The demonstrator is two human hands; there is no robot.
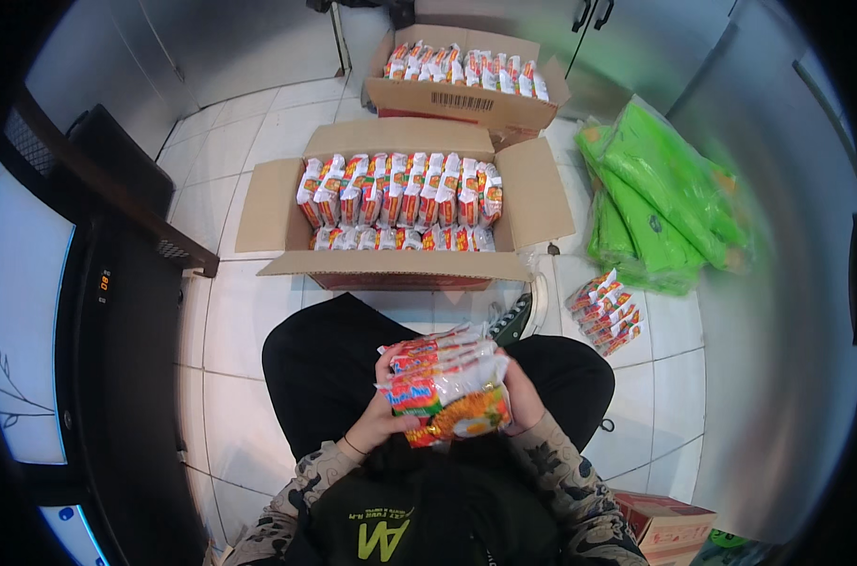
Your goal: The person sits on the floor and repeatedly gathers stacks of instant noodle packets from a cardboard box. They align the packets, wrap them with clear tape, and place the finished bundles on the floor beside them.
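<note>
Between my left hand (376,419) and my right hand (527,400), over my lap, is a stack of instant noodle packets (464,407). The left fingers and thumb grip one side, the right hand clasps the other. The front packet shows noodles and a fried egg. In front of my crossed legs stands an open cardboard box (400,267) with two rows of upright noodle packets (400,187). Several more packets (605,313) lie in a group on the floor to the right.
Behind stands a second open cardboard box (414,95) with noodle packets. Green goods in clear plastic (655,205) lie at the right. A closed carton (665,527) is at the lower right. A black appliance (124,368) and a dark frame leg (181,247) border the left.
</note>
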